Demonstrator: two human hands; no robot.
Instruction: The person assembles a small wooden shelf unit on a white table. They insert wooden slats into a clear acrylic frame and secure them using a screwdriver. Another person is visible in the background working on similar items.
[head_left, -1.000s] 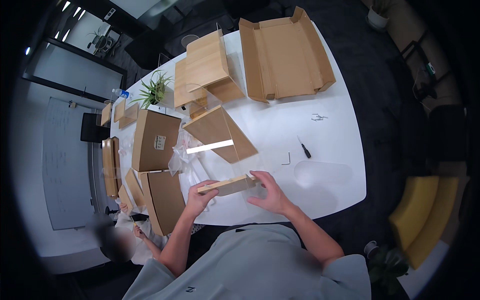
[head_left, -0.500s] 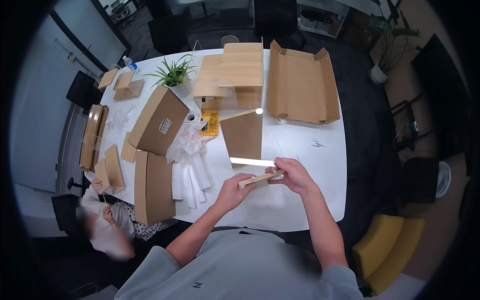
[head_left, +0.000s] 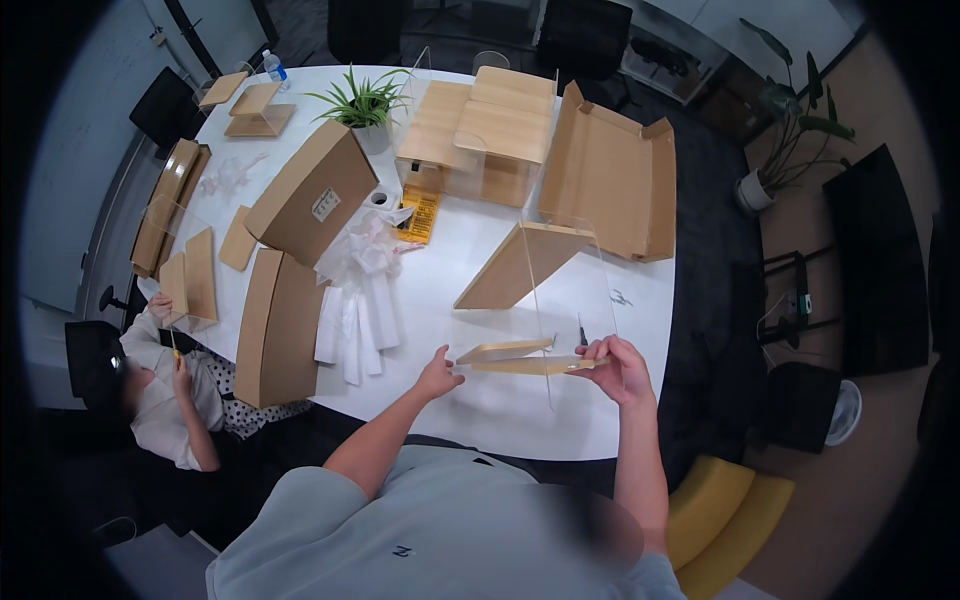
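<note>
My right hand (head_left: 620,371) grips the right end of a light wooden board (head_left: 520,366), fingers pinched over its edge. My left hand (head_left: 438,377) is open beside the board's left end, thumb and forefinger apart; whether a fingertip touches the wood I cannot tell. A clear plastic panel (head_left: 572,285) stands across the board, joined to a larger wooden board (head_left: 522,264) that leans behind. Between them shows another narrow wooden piece (head_left: 505,350). Close to my right fingers, a dark-handled screwdriver (head_left: 582,333) is partly seen through the panel.
Small screws (head_left: 620,298) lie at the right of the white table (head_left: 420,408). Cardboard boxes (head_left: 275,330), white packing strips (head_left: 365,325) and a potted plant (head_left: 362,105) stand left. A flat carton (head_left: 610,180) and wooden shelf unit (head_left: 505,120) are behind. Another person (head_left: 180,395) works at left.
The wooden piece with its clear panel has been turned and lowered toward the table. My left hand has let go and moved left; my right hand still holds the board's right end.
</note>
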